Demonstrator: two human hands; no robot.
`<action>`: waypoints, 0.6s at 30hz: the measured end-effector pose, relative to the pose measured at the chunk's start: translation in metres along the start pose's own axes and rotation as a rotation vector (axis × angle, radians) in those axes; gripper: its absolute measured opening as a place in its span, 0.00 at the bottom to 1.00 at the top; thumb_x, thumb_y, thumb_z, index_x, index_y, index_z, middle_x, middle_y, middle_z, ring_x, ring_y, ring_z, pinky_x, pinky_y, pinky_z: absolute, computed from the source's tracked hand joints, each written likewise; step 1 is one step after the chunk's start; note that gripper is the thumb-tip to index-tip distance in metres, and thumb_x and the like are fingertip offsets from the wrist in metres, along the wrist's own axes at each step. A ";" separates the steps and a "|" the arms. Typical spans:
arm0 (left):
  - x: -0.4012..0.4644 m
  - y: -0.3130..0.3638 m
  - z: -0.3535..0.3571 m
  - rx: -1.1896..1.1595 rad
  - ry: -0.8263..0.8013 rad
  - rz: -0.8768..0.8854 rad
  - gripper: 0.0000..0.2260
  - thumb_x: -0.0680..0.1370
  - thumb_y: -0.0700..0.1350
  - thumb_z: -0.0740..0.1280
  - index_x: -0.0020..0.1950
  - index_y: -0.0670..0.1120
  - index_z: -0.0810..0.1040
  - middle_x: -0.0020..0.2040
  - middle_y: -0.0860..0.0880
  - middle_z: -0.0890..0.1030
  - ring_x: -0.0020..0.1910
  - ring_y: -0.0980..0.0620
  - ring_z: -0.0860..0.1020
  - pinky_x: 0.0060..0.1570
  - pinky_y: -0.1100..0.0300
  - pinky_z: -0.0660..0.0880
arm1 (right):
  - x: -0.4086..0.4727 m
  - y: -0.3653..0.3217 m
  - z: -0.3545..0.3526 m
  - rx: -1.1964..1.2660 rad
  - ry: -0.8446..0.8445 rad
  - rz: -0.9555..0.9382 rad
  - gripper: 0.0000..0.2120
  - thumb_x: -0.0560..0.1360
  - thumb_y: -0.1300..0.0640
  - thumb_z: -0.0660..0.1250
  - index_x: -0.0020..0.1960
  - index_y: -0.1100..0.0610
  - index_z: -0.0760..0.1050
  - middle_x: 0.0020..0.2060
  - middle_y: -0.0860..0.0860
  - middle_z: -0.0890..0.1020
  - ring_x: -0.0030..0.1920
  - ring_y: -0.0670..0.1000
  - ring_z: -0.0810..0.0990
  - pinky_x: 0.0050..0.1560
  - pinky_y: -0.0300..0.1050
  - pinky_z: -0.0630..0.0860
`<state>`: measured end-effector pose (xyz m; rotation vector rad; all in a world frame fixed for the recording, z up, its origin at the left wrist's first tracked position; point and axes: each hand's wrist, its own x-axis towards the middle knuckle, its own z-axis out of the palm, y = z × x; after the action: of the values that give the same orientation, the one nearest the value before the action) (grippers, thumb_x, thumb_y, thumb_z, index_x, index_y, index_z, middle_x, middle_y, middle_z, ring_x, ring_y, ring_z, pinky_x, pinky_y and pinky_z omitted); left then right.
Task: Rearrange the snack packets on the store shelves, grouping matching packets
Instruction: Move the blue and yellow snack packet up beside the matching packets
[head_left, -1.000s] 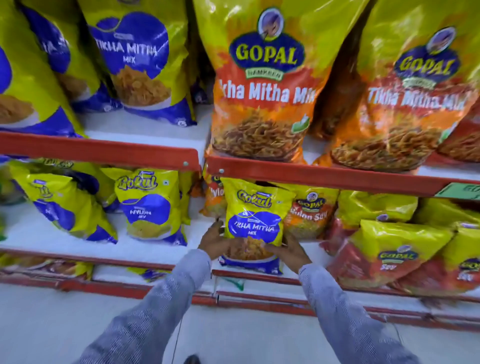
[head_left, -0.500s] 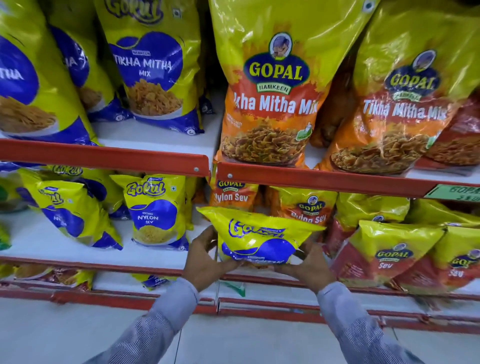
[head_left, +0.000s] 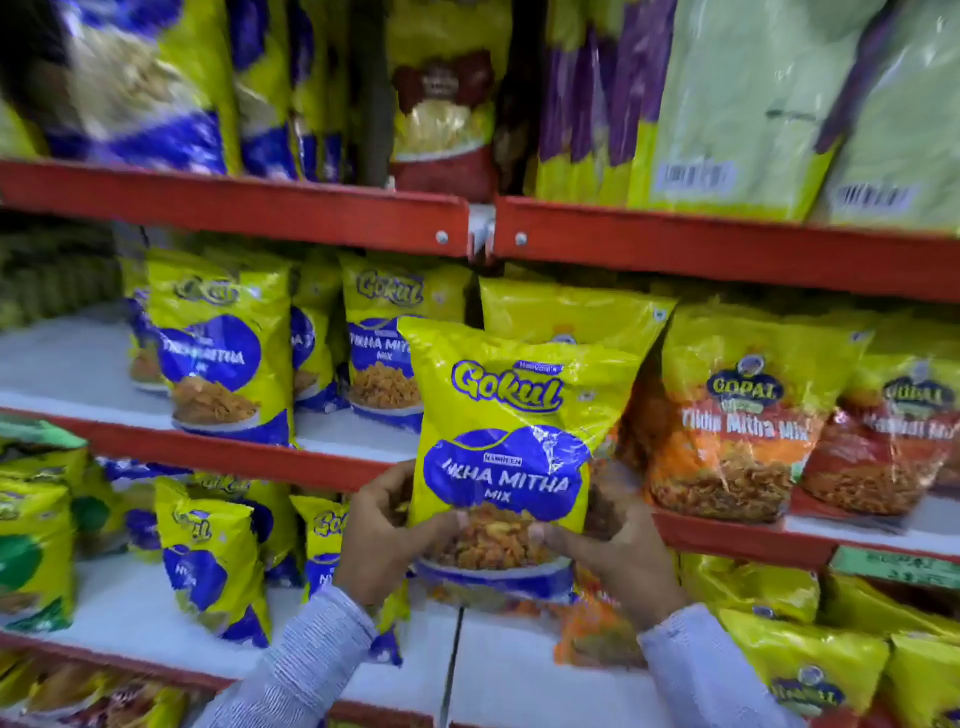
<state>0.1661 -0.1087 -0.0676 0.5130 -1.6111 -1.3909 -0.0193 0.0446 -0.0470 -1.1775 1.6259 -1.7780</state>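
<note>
I hold a yellow and blue Gokul Tikha Mitha Mix packet (head_left: 506, 447) upright in front of the middle shelf. My left hand (head_left: 382, 540) grips its lower left edge and my right hand (head_left: 618, 551) grips its lower right edge. Matching Gokul Tikha Mitha packets (head_left: 223, 358) stand on the middle shelf to the left, one more (head_left: 387, 348) just behind the held packet's left side. Orange and yellow Gopal Tikha Mitha Mix packets (head_left: 737, 415) stand on the same shelf to the right.
Red shelf edges (head_left: 234, 208) run across the view. Large packets fill the top shelf (head_left: 727, 104). Gokul Nylon Sev packets (head_left: 213, 556) and green packets (head_left: 31, 525) stand on the lower shelf at left, yellow Gopal packets (head_left: 805, 670) at lower right. A green price tag (head_left: 893, 566) hangs at right.
Both hands lifted the Gokul packet from the lower shelf up to the middle shelf level and turned it upright. The view has tilted upward.
</note>
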 end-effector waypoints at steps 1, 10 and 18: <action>0.000 0.002 -0.007 -0.010 0.010 0.006 0.26 0.57 0.47 0.80 0.53 0.43 0.84 0.44 0.49 0.89 0.40 0.56 0.83 0.41 0.61 0.82 | 0.001 0.000 0.009 0.004 -0.002 0.002 0.25 0.55 0.57 0.84 0.51 0.56 0.84 0.47 0.54 0.89 0.45 0.51 0.86 0.47 0.50 0.82; 0.048 0.011 -0.108 0.028 0.155 0.032 0.24 0.58 0.49 0.75 0.52 0.42 0.83 0.42 0.49 0.89 0.41 0.54 0.83 0.40 0.62 0.83 | 0.052 -0.011 0.132 -0.051 -0.014 -0.051 0.19 0.62 0.56 0.82 0.52 0.52 0.83 0.45 0.46 0.89 0.46 0.48 0.87 0.48 0.45 0.82; 0.136 0.010 -0.129 0.095 0.123 0.088 0.16 0.62 0.44 0.74 0.49 0.47 0.81 0.37 0.57 0.88 0.36 0.61 0.81 0.37 0.67 0.80 | 0.139 -0.014 0.170 -0.084 0.083 -0.069 0.23 0.60 0.52 0.79 0.54 0.51 0.80 0.47 0.49 0.89 0.48 0.49 0.87 0.54 0.54 0.83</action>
<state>0.2090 -0.2840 -0.0161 0.5661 -1.5864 -1.1992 0.0499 -0.1602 -0.0047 -1.2264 1.7422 -1.8396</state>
